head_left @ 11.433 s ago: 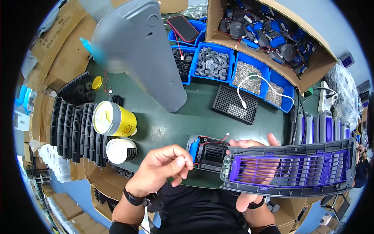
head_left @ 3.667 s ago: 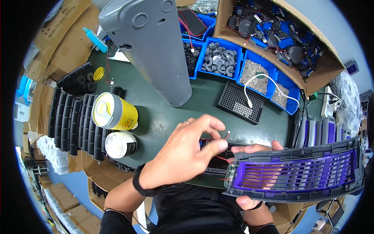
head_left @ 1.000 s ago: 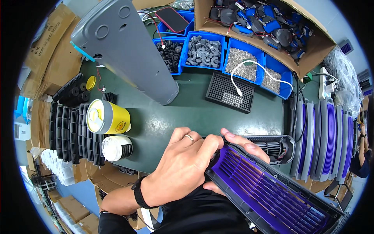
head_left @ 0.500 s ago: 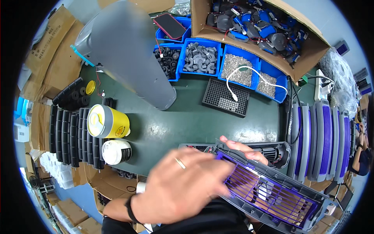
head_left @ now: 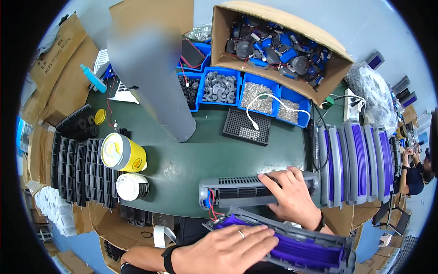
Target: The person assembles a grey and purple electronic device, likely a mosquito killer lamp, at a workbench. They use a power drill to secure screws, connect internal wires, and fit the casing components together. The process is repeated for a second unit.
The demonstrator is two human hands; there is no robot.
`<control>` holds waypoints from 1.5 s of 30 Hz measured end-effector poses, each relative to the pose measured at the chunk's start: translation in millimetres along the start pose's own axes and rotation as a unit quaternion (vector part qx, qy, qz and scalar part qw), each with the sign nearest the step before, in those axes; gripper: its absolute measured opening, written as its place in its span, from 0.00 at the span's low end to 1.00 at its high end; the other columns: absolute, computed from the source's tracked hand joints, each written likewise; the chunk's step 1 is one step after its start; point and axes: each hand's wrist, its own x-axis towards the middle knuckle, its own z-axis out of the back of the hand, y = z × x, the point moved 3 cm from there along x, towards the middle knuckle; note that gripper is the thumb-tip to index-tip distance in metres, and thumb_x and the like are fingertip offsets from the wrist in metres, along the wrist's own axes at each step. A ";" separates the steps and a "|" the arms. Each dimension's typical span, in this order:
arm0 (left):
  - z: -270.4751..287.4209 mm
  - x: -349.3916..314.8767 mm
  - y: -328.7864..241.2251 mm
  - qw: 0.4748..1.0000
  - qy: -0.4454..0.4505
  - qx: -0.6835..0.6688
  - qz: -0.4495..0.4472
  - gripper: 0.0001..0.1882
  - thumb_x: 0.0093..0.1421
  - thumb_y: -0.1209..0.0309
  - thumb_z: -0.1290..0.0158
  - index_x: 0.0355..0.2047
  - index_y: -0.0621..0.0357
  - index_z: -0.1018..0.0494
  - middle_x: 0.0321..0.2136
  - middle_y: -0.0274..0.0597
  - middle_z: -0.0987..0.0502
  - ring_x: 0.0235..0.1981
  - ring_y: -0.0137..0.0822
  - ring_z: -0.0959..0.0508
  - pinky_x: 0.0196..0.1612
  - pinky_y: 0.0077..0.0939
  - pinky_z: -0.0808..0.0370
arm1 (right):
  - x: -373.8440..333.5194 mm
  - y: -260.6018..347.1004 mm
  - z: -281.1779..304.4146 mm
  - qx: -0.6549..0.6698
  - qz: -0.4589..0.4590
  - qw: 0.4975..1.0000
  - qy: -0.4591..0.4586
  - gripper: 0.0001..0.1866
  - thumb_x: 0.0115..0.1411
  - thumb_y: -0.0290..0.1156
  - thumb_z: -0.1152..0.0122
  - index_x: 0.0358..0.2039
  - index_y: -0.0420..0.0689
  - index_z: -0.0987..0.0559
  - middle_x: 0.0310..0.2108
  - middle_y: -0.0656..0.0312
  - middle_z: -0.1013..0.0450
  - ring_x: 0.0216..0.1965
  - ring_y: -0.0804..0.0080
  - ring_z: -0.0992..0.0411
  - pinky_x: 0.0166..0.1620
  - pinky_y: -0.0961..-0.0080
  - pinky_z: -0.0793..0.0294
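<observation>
Beyond right hand (head_left: 292, 194): two blue bins (head_left: 276, 101) of silvery pieces (head_left: 253, 90).

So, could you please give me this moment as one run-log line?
left hand: on purple-grilled panel | right hand: on grey housing | red wires: between housing and panel | left side: yellow tub, white jar

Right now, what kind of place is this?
Probably an assembly workshop: a blue bin holds gray plastic clips, a cardboard box is heaped with wired blue-and-gray parts, and gray-and-purple grille panels stand in a row.
</observation>
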 end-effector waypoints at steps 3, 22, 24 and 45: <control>10.8 5.6 16.0 0.999 -0.010 0.018 0.036 0.26 0.53 0.69 0.31 0.53 0.61 0.20 0.48 0.46 0.15 0.49 0.42 0.13 0.49 0.31 0.17 | 26.4 -9.6 -1.0 -0.010 0.027 0.998 -0.049 0.48 0.41 0.24 0.26 0.68 0.46 0.28 0.54 0.53 0.27 0.55 0.53 0.28 0.60 0.53 0.34; -33.8 35.1 115.9 0.970 0.128 0.120 0.171 0.16 0.64 0.63 0.37 0.39 0.65 0.24 0.35 0.54 0.19 0.40 0.57 0.17 0.43 0.51 0.22 | -56.5 -29.2 103.8 0.180 -0.162 0.926 -0.291 0.14 0.68 0.14 0.45 0.51 0.34 0.17 0.51 0.49 0.18 0.51 0.57 0.18 0.57 0.65 0.22; -37.6 38.3 118.0 0.973 0.091 0.130 0.171 0.18 0.62 0.59 0.36 0.37 0.64 0.23 0.33 0.54 0.18 0.38 0.56 0.17 0.43 0.49 0.21 | -0.8 -23.1 111.7 0.136 -0.073 0.965 -0.214 0.17 0.65 0.13 0.44 0.52 0.40 0.17 0.54 0.48 0.20 0.55 0.48 0.22 0.60 0.60 0.24; -46.3 44.6 129.2 0.974 -0.026 0.172 0.146 0.24 0.58 0.50 0.33 0.33 0.61 0.22 0.29 0.51 0.18 0.34 0.54 0.16 0.41 0.47 0.22 | 4.6 -42.8 81.7 0.211 -0.143 0.934 -0.249 0.09 0.59 0.16 0.30 0.41 0.38 0.12 0.32 0.59 0.18 0.34 0.72 0.19 0.37 0.76 0.23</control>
